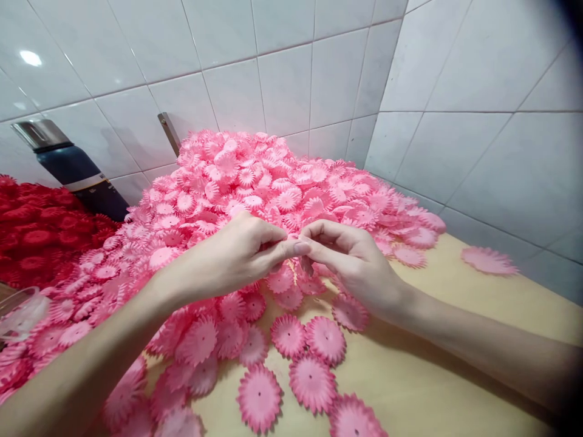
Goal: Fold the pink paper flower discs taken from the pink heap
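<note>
My left hand (248, 250) and my right hand (353, 258) meet above the front of a big heap of pink fabric flower discs (273, 176). The fingers of both hands are closed in a pinch, thumb against forefinger. A bit of a pink flower disc (292, 237) shows between the fingertips; most of it is hidden by the fingers. Below the hands, several flat discs with toothed edges and a small dark centre hole lie on the tabletop, among them one disc (259, 397) near the front.
On the left is a heap of red flower discs (40, 230). A dark blue bottle (86, 170) with a steel cap leans there by the tiled wall (291, 79). A clear plastic cup (22, 315) sits at the left edge. One lone disc (489, 261) lies on the yellowish table (410, 376) at right.
</note>
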{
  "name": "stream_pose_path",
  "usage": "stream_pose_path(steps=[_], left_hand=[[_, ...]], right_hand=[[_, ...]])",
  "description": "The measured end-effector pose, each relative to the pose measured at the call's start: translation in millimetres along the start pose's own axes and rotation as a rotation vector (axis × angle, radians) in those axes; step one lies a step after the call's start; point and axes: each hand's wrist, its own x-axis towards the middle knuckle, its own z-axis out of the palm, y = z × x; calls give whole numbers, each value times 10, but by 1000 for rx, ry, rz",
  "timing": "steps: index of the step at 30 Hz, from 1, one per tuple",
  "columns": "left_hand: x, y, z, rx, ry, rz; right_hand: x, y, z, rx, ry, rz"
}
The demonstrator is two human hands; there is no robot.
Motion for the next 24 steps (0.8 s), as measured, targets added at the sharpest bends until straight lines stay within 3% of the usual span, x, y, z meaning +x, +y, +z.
stream_pose_path(steps=[9, 12, 19, 24], left_hand=[[-24, 45, -8, -137, -110, -54], [-41, 77, -28, -170, -132, -87], [-49, 138, -8, -75, -72, -45], [-27, 84, 32, 5, -42, -38]], right_hand=[[-7, 7, 9, -3, -17, -21], [-39, 4, 14, -77, -40, -109], [-53, 79, 12, -270, -115, -351], [-52, 72, 7, -363, -34, -312]])
